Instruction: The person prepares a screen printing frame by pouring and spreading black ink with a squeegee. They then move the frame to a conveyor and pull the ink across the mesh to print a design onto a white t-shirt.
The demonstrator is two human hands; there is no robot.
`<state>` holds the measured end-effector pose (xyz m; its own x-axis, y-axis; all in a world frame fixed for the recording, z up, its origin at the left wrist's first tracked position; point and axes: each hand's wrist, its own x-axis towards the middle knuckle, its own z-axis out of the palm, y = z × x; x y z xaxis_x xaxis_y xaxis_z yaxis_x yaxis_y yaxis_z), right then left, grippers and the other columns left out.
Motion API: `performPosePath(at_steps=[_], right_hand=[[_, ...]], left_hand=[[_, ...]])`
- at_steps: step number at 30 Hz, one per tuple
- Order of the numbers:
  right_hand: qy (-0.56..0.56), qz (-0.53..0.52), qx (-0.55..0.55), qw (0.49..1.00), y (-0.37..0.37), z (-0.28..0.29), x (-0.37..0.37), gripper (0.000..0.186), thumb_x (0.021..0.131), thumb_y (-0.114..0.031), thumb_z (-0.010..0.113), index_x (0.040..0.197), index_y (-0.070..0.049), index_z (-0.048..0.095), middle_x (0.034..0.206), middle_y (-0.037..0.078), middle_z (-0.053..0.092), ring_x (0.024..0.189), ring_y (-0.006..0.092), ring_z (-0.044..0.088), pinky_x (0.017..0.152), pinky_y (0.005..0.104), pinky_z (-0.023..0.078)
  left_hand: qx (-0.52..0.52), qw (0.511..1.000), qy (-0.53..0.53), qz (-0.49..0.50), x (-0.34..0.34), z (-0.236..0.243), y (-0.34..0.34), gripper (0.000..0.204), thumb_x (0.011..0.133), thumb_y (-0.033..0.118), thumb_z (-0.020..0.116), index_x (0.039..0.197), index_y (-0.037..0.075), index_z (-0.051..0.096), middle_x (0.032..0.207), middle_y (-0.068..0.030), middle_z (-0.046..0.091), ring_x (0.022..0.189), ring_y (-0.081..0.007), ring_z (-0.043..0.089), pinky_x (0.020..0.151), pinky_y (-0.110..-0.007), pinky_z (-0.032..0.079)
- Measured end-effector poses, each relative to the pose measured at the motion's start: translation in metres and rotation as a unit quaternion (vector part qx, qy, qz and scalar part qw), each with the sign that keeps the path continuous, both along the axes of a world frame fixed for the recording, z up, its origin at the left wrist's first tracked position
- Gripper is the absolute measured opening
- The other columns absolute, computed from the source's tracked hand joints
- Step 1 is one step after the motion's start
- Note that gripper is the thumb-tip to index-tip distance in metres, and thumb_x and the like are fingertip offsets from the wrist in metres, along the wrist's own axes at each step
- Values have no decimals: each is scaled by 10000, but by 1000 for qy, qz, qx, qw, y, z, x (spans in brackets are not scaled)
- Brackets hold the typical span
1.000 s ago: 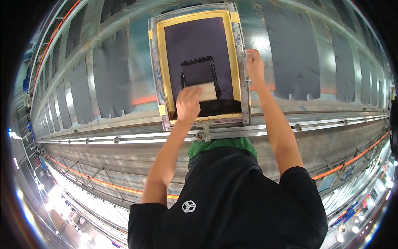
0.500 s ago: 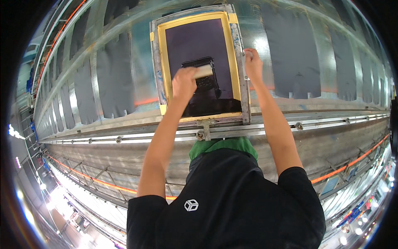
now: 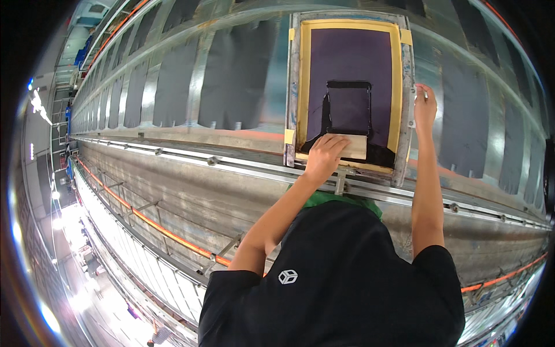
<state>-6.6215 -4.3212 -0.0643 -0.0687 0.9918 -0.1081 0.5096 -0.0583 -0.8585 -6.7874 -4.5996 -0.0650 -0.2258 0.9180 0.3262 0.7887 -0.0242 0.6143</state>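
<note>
My left hand [image 3: 326, 156] is closed over a pale, flat squeegee [image 3: 354, 147], which rests across the near part of a printing screen. The printing screen [image 3: 352, 55] has a dark purple mesh, yellow tape along its inner border and a worn grey frame [image 3: 293, 87]. Black ink [image 3: 378, 155] pools at the mesh's near end, and a ridge of ink outlines a rectangle just beyond the squeegee. At the frame's right side, my right hand [image 3: 425, 109] has its fingers closed at the edge, by small metal fittings. Its fingertips are partly hidden.
Dark grey sheets [image 3: 237, 75] lie in rows along the long table on both sides of the screen. A metal rail [image 3: 191, 158] with bolts runs along the table's near edge, against which my body stands. Behind me runs an orange bar [image 3: 167, 231].
My left hand has drawn the squeegee toward me, from mid-mesh to the near end, leaving the inked rectangle behind it. My right hand stays at the frame's edge. The whole view has shifted.
</note>
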Motion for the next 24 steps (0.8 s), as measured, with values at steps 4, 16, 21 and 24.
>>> performPosePath(at_steps=[4, 16, 21, 24], right_hand=[[32, 25, 121, 992, -50, -26, -98, 232, 1020, -264, 559, 1100, -88, 685, 810, 79, 625, 689, 203, 545, 707, 341, 462], [32, 10, 50, 998, -185, -42, -337, 185, 1011, -238, 568, 1077, -97, 668, 791, 135, 636, 669, 256, 597, 684, 380, 473], [14, 6, 25, 1000, -191, -51, -354, 195, 1013, -254, 560, 1092, -108, 662, 786, 158, 646, 679, 301, 618, 696, 415, 484], [-9, 10, -20, 1000, -190, -51, -358, 205, 1018, -266, 546, 1101, -116, 658, 830, 171, 671, 735, 339, 654, 733, 430, 498]], left_hand=[[-19, 999, 1, 41, -89, 9, -45, 461, 647, -94, 622, 1076, 48, 708, 1114, -75, 706, 1056, -301, 642, 939, -413, 528], [-80, 994, 48, 58, -317, -4, -168, 448, 683, -62, 661, 1105, 80, 713, 1144, -48, 702, 1092, -284, 631, 959, -398, 517], [-75, 995, 37, 49, -342, -7, -188, 489, 681, -70, 653, 1144, 77, 709, 1179, -57, 701, 1121, -288, 627, 990, -413, 506], [-77, 996, 36, 30, -342, -6, -206, 524, 671, -94, 618, 1165, 59, 707, 1185, -71, 703, 1127, -309, 631, 1014, -421, 497]])
